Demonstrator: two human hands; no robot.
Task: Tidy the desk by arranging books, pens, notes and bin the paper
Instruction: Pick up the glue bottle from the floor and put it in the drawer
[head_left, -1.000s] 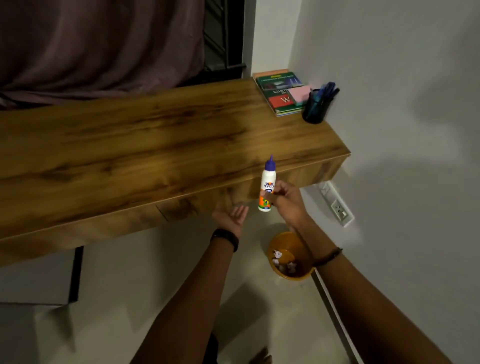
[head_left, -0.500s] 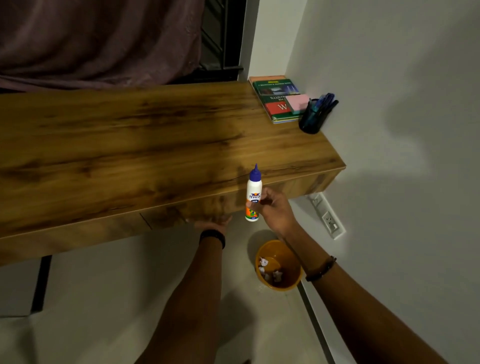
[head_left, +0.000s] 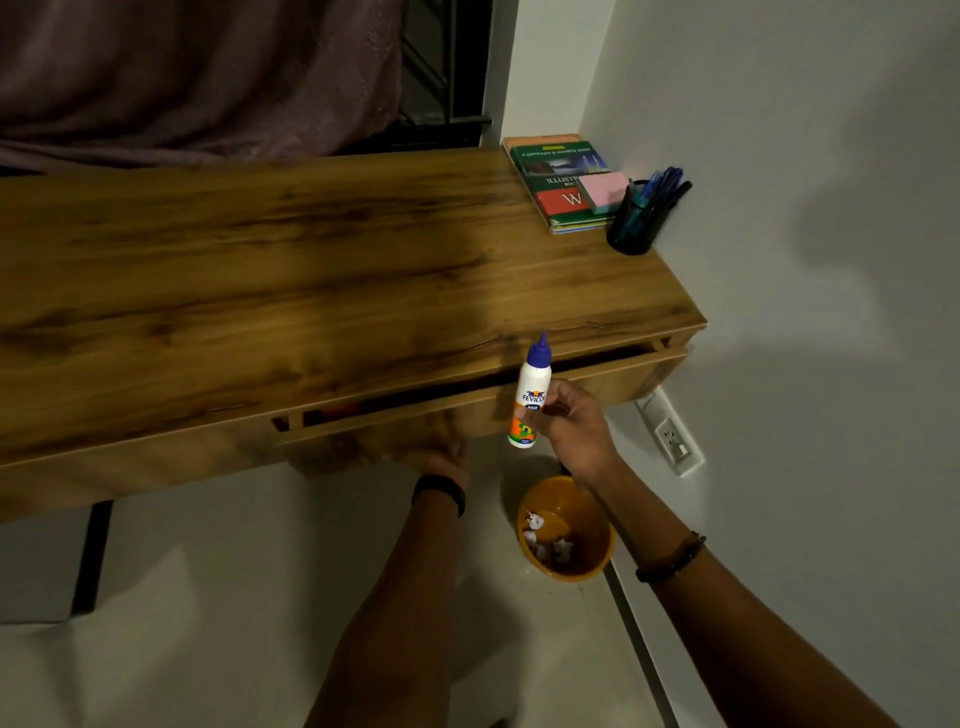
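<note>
My right hand (head_left: 574, 428) grips a white glue bottle (head_left: 530, 397) with a blue cap, upright in front of the desk's front edge. My left hand (head_left: 439, 457) is under the drawer front (head_left: 613, 382), fingers hooked beneath it and mostly hidden. The drawer stands slightly pulled out, a dark gap showing above it. A stack of books (head_left: 556, 176) lies at the desk's back right corner with a pink pad of notes (head_left: 605, 192) on top. Beside it stands a dark pen holder (head_left: 636, 221) with several blue pens.
The wooden desk (head_left: 311, 291) runs along a curtained window. An orange bin (head_left: 592, 564) with crumpled paper sits on the floor below my right hand, near the wall. A wall socket (head_left: 670, 436) is right of the drawer. The white wall closes in on the right.
My left hand went from open palm below the desk to under the drawer front, and the drawer has come out a little. The glue bottle stayed in my right hand.
</note>
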